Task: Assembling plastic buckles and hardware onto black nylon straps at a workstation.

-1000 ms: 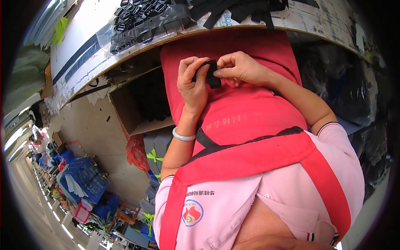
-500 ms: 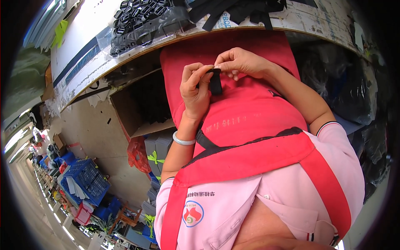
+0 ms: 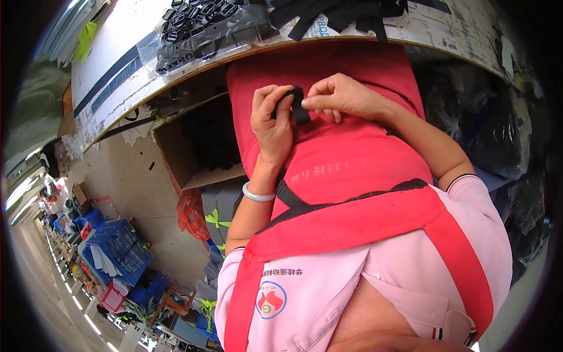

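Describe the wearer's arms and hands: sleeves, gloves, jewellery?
Both hands are bare, no gloves. The left hand has a pale, smooth bangle on its wrist. The right hand shows no jewellery. The forearms are uncovered; the pink short sleeve on the right arm has a striped cuff.

Both hands (image 3: 305,108) raised together, fingertips pinched.

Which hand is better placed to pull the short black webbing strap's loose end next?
Right, probably. The right hand pinches the short black webbing strap at its hanging end, while the left hand curls around the upper part and looks set to brace it.
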Tool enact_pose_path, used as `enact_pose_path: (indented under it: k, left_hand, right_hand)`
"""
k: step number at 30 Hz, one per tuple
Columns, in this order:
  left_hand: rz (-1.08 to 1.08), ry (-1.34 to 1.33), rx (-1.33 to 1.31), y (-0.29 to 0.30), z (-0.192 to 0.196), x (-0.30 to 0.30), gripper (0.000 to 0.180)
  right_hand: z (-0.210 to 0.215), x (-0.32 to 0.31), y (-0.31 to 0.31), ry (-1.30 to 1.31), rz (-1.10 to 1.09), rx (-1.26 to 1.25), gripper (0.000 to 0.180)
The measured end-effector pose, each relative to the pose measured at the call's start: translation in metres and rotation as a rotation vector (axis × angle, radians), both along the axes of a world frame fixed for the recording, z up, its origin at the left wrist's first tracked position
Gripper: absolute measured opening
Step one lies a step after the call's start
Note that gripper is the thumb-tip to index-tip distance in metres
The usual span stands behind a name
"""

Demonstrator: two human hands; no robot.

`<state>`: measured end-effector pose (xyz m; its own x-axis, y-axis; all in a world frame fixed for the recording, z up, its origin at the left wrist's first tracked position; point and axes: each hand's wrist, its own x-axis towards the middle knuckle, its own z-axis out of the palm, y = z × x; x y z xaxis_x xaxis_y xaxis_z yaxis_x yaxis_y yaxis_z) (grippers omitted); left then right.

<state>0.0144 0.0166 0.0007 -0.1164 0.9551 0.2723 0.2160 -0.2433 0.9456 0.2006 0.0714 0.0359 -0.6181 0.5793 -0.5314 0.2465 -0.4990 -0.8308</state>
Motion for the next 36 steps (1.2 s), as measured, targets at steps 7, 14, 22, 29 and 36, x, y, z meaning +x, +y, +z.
enact_pose_path:
  k: [7, 14, 22, 29, 36]
  left_hand:
    - [-0.022, 0.031, 0.029, -0.003, 0.004, -0.001, 0.020]
    - [-0.066, -0.036, -0.075, -0.004, 0.008, 0.001, 0.021]
    - [-0.151, -0.228, -0.179, -0.007, 0.009, 0.005, 0.017]
    - [-0.024, -1.026, -0.630, -0.012, -0.012, -0.009, 0.027]
    - [-0.210, -1.031, -0.670, -0.007, -0.006, -0.010, 0.029]
  right_hand:
    - [-0.010, -0.002, -0.004, 0.053, -0.119, 0.022, 0.026]
    - [-0.018, 0.002, 0.008, 0.160, -0.139, -0.084, 0.023]
    - [-0.031, 0.002, 0.018, 0.038, -0.225, 0.325, 0.018]
    - [0.015, -0.036, 0.033, 0.232, -0.387, 0.447, 0.020]
    - [0.017, -0.046, 0.023, 0.126, -0.053, 0.706, 0.029]
